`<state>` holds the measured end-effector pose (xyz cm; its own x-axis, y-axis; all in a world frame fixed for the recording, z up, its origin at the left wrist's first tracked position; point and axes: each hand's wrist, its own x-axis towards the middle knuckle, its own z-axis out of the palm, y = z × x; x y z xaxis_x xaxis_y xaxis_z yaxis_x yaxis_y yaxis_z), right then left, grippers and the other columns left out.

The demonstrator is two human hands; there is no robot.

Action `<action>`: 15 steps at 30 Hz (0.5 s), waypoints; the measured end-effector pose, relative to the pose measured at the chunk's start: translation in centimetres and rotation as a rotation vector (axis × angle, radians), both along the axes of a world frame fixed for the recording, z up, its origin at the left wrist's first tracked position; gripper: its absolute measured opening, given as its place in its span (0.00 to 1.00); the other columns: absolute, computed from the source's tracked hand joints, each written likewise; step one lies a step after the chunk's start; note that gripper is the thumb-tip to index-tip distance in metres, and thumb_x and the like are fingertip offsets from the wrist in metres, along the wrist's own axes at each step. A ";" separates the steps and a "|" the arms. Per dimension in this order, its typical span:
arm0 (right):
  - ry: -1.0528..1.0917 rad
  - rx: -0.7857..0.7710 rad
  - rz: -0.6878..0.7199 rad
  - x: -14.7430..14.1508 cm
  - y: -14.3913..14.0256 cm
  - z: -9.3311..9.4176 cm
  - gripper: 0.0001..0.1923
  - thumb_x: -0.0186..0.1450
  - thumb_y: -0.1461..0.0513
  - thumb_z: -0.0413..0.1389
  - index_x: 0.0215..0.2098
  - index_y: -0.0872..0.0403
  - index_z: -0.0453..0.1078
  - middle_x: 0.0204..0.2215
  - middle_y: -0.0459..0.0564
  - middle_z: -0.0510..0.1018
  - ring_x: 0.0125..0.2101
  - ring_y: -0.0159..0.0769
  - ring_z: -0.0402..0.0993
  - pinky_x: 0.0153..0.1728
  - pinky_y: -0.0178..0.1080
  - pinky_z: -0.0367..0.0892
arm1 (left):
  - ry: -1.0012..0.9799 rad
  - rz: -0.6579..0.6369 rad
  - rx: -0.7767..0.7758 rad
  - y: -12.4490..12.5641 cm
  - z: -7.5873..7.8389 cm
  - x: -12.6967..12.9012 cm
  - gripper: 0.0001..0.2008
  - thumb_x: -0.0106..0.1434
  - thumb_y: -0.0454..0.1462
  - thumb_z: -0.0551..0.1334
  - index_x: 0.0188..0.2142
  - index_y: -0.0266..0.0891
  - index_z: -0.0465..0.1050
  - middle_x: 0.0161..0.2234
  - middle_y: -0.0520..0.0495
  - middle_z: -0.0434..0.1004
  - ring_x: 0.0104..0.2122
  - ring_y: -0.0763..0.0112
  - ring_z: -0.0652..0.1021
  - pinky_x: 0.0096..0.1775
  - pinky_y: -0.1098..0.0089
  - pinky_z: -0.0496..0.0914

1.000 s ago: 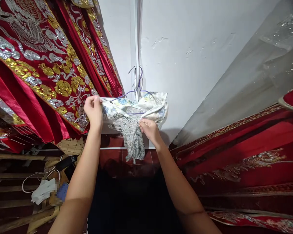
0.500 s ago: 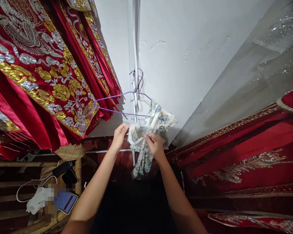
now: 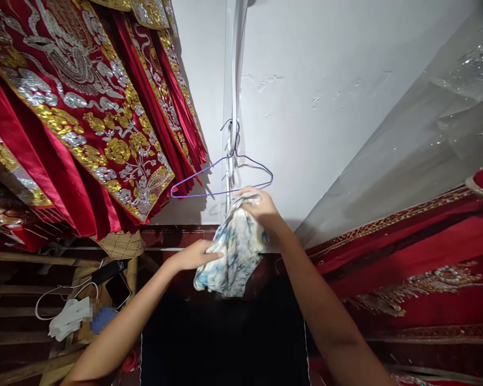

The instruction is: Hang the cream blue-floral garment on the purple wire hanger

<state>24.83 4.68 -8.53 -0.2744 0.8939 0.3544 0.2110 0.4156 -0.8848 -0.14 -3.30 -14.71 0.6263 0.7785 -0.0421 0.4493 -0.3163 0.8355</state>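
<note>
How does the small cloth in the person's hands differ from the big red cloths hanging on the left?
The printed cloth is pale, white with blue and grey patterns; the red hangings are deep red with gold and silver embroidery. The printed cloth is small and bunched between the left hand and right hand; the red hangings are large and hang spread out, untouched. Both are patterned fabric.

Two hands: left hand (image 3: 195, 256), right hand (image 3: 261, 205); one printed cloth (image 3: 233, 252); one purple wire hanger (image 3: 225, 177); two phones (image 3: 112, 279)
</note>
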 end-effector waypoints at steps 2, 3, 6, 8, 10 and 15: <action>0.037 0.042 -0.124 0.3 2.6 -0.6 0.16 0.58 0.62 0.58 0.44 0.55 0.76 0.38 0.51 0.81 0.44 0.45 0.76 0.48 0.44 0.70 | 0.152 0.108 0.086 -0.7 -0.5 -2.4 0.18 0.68 0.49 0.55 0.38 0.37 0.75 0.36 0.44 0.80 0.35 0.61 0.77 0.41 0.66 0.70; 0.029 0.021 -0.146 0.4 3.6 -1.2 0.15 0.58 0.60 0.58 0.42 0.55 0.76 0.37 0.51 0.81 0.43 0.45 0.76 0.47 0.44 0.70 | 0.198 0.190 0.144 -0.9 -0.5 -3.6 0.17 0.68 0.47 0.55 0.38 0.38 0.75 0.34 0.44 0.79 0.33 0.61 0.77 0.39 0.66 0.69; -0.020 -0.098 -0.111 0.6 4.9 -3.2 0.11 0.57 0.58 0.59 0.35 0.55 0.76 0.33 0.52 0.81 0.41 0.46 0.76 0.44 0.44 0.70 | 0.257 0.386 0.266 -0.4 0.6 -6.8 0.12 0.66 0.44 0.58 0.32 0.40 0.76 0.27 0.43 0.77 0.29 0.59 0.76 0.38 0.64 0.68; -0.009 -0.088 -0.123 1.1 4.6 -4.0 0.10 0.56 0.58 0.60 0.32 0.56 0.75 0.31 0.52 0.80 0.37 0.44 0.75 0.40 0.41 0.69 | 0.260 0.434 0.314 0.4 2.2 -7.9 0.10 0.63 0.42 0.61 0.28 0.41 0.75 0.26 0.42 0.76 0.28 0.58 0.75 0.38 0.63 0.68; -0.003 -0.028 -0.179 2.0 3.8 -4.2 0.08 0.55 0.59 0.60 0.30 0.56 0.74 0.29 0.51 0.79 0.33 0.40 0.73 0.35 0.39 0.67 | 0.231 0.429 0.398 1.3 4.3 -8.1 0.09 0.62 0.41 0.60 0.28 0.42 0.74 0.29 0.41 0.77 0.31 0.56 0.76 0.42 0.61 0.69; -0.183 0.062 -0.309 4.3 1.7 -2.6 0.05 0.55 0.61 0.56 0.27 0.55 0.72 0.23 0.46 0.74 0.27 0.37 0.68 0.29 0.35 0.62 | 0.125 0.360 0.630 2.3 10.1 -5.9 0.11 0.66 0.39 0.55 0.35 0.40 0.76 0.45 0.40 0.79 0.48 0.53 0.76 0.55 0.58 0.67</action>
<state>29.11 6.42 -11.09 -0.0589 0.9230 0.3803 0.4876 0.3590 -0.7958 -6.02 -0.95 -4.58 0.3468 0.8352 0.4267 0.6964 -0.5341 0.4794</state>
